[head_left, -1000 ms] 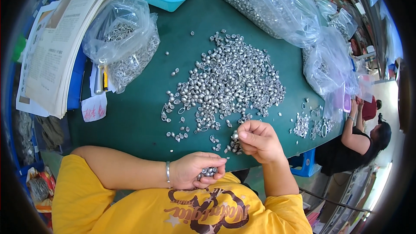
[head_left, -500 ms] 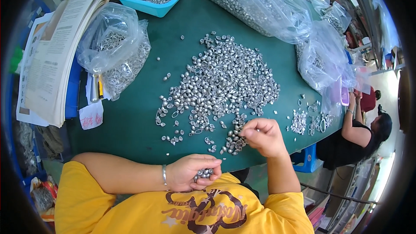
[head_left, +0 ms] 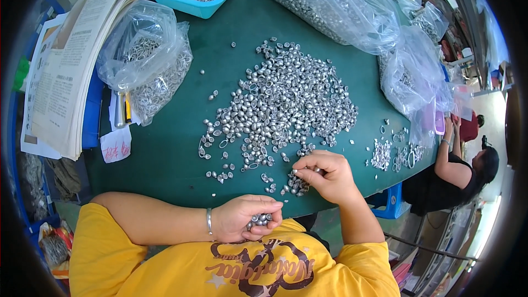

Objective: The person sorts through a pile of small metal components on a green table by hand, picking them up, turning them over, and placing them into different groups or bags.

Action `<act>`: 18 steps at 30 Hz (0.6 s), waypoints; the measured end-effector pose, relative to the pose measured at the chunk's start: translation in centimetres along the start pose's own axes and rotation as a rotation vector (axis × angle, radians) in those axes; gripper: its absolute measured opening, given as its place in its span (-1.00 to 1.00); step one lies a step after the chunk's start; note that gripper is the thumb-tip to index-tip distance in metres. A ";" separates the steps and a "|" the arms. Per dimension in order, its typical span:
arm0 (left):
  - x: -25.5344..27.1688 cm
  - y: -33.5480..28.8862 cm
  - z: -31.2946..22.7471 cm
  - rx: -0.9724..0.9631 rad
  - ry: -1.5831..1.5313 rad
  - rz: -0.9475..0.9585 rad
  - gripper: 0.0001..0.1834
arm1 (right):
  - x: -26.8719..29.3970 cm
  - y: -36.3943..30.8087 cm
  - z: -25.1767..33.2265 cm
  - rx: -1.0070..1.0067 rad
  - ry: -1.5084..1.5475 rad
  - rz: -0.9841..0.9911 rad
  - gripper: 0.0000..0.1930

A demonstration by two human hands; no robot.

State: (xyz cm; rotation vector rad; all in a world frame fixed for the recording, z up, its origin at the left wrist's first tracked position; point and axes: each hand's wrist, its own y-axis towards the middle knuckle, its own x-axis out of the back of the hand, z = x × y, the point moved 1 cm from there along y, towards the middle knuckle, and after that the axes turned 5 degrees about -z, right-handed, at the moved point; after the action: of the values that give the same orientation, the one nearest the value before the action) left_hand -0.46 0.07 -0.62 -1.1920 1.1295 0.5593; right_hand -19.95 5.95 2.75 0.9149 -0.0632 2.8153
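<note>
Currently, left hand (head_left: 242, 217): it is curling loosely around a handful of rounded silver-coloured pieces (head_left: 258, 220), its thumb lying above them, close in front of the yellow shirt (head_left: 181, 258).
Right hand (head_left: 329, 177): it is pinching a single metal piece (head_left: 295, 172) between thumb and forefinger; whether the grey bits showing in the crook of its fingers are sitting in the grip or on the table beyond, I cannot tell.
Hand to hand: the left is resting nearer the body, to the left of the right one; a short gap is separating them, and the right fingertips are pointing leftward.
Small cluster (head_left: 298, 186): it is lying just beside and below the right fingertips, so the right hand is being the nearer one.
Main heap (head_left: 286, 99): it is spreading over the middle of the green table (head_left: 165, 170), ahead of both hands, trailing off toward the near left; again the right hand is lying closer.
Pinched piece's long axis: it is showing too small to tell.
</note>
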 end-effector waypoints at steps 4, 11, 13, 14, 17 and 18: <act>-0.1 -0.1 0.0 0.000 0.002 -0.015 -0.68 | 0.1 -0.5 -0.6 -0.206 0.375 0.017 -0.91; -0.6 -0.3 -0.4 0.013 0.030 -0.054 -0.66 | -0.3 -1.1 -1.9 -0.274 0.898 0.027 -0.88; -0.6 -0.2 -0.3 0.011 0.027 -0.048 -0.66 | -0.3 -1.3 -1.8 -0.279 1.059 0.053 -0.93; -0.6 -0.2 -0.3 0.001 0.024 -0.048 -0.66 | -0.3 -1.1 -1.6 -0.303 1.373 0.047 -0.93; -0.4 -0.1 -0.2 0.005 0.005 -0.024 -0.66 | 0.7 -1.2 -1.8 -0.328 1.577 0.096 -0.89; -0.4 -0.2 -0.2 0.005 0.002 -0.026 -0.66 | 1.5 -1.8 -2.2 -0.399 1.271 0.067 -0.91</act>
State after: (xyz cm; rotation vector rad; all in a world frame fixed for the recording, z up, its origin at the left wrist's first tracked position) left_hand -0.56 -0.05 -0.17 -1.2013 1.1154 0.5355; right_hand -22.06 8.11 1.80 -0.9805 -0.4360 2.7144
